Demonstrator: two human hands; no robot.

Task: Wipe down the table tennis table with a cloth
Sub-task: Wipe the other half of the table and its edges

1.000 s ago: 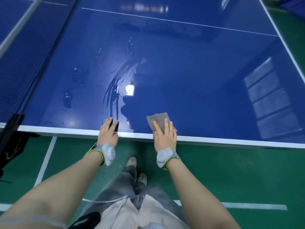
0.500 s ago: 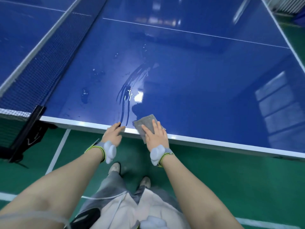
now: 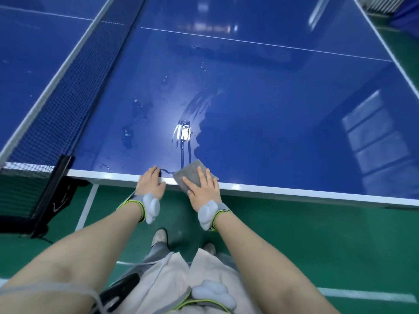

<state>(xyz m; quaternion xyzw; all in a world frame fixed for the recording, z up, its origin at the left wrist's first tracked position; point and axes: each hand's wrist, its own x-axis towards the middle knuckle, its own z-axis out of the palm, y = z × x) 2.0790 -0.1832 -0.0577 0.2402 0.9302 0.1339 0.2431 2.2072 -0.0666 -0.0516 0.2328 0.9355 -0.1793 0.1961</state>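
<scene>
Blue table-tennis desk [image 3: 283,105], glossy, white edge line + thin white centre line. Wet streaks and droplets [image 3: 188,123] mid-surface, running down toward the near edge; bright lamp glare in the wet patch, window reflection on the right side. Net [image 3: 68,94] runs diagonally on the left, 2nd blue half beyond it. Black net post/clamp [image 3: 54,191] at the near-left corner of the desk. Green sports floor [image 3: 317,234] w/ white lines below. Far right corner: something blue on the floor, too blurred to ID.

Grey cloth [image 3: 192,175] lies flat at the near edge, partly overhanging the white border, just right of the streaks' lower end. R hand [image 3: 203,189] flat on the cloth, fingers straight and spread, pressing it down. L hand [image 3: 150,184] just beside it, apart from the cloth, fingers resting on the desk edge, holding nothing. Grey wrist trackers w/ green straps on both wrists. Person's legs + shoes below, close to the edge.
</scene>
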